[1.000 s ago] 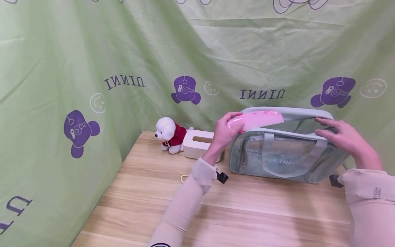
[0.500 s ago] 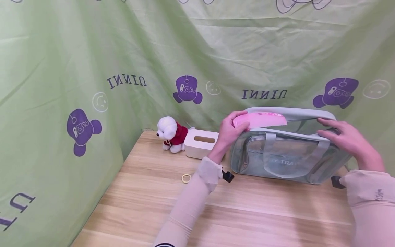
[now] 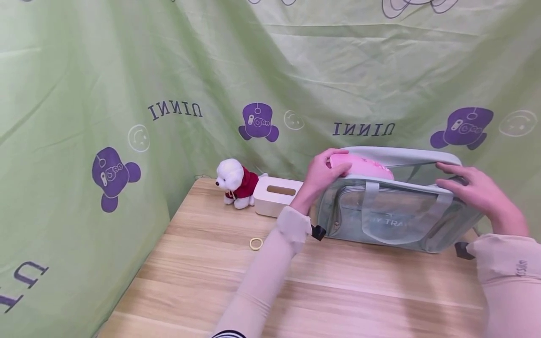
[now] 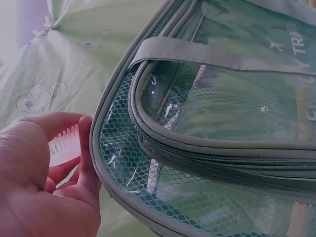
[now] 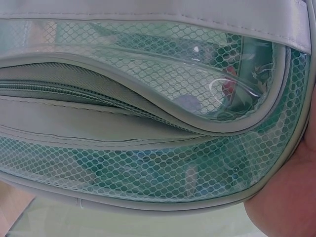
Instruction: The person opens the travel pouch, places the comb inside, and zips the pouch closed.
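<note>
My left hand point(image 3: 323, 171) pinches a pink comb point(image 3: 359, 166) at one end, over the left part of the travel bag's open top. The comb's far end dips behind the front rim. White-looking comb teeth point(image 4: 65, 143) show between my fingers in the left wrist view. The travel bag point(image 3: 393, 220) is pale grey-green and see-through, with mesh, straps and a zipped front pocket. At its right end my right hand point(image 3: 477, 188) holds the rim, thumb and fingers spread across the opening. Only part of that hand point(image 5: 286, 192) shows in the right wrist view.
A white toy dog point(image 3: 234, 180) in red clothing stands at the back left of the wooden table point(image 3: 203, 281). Next to it is a white tissue box point(image 3: 270, 202), partly behind my left arm. A small yellowish ring point(image 3: 255, 243) lies in front. A green curtain point(image 3: 203, 70) hangs behind.
My left hand has moved to the right and tilted the comb, lowering its far end into the bag's opening. My right hand stays at the bag's right end.
</note>
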`<move>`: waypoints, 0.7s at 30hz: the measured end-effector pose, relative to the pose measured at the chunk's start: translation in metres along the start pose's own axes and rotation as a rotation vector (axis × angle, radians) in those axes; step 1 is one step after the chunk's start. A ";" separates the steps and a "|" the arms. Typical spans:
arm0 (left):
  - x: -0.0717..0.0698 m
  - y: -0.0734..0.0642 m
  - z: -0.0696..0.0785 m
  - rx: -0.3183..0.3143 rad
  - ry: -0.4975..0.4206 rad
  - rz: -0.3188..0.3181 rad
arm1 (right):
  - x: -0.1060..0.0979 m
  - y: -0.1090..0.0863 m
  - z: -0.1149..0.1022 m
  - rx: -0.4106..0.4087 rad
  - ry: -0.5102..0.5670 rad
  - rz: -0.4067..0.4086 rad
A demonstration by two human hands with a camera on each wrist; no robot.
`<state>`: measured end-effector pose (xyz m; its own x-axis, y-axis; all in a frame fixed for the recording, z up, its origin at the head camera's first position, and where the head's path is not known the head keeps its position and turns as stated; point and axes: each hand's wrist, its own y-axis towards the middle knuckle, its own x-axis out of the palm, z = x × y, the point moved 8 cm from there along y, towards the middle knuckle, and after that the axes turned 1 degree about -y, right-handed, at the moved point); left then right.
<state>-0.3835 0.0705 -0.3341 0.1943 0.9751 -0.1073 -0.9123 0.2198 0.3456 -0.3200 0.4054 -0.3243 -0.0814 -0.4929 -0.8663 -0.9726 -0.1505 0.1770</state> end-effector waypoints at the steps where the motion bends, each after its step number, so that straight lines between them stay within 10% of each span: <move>1: 0.001 0.001 0.000 -0.004 0.002 0.000 | 0.000 0.000 0.000 -0.001 -0.004 0.001; 21: 0.013 0.003 -0.011 -0.020 0.014 -0.035 | 0.001 -0.001 0.000 -0.008 -0.010 0.007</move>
<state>-0.3880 0.0840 -0.3450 0.2212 0.9662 -0.1322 -0.9120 0.2530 0.3228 -0.3187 0.4050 -0.3255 -0.0901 -0.4856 -0.8695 -0.9702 -0.1542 0.1867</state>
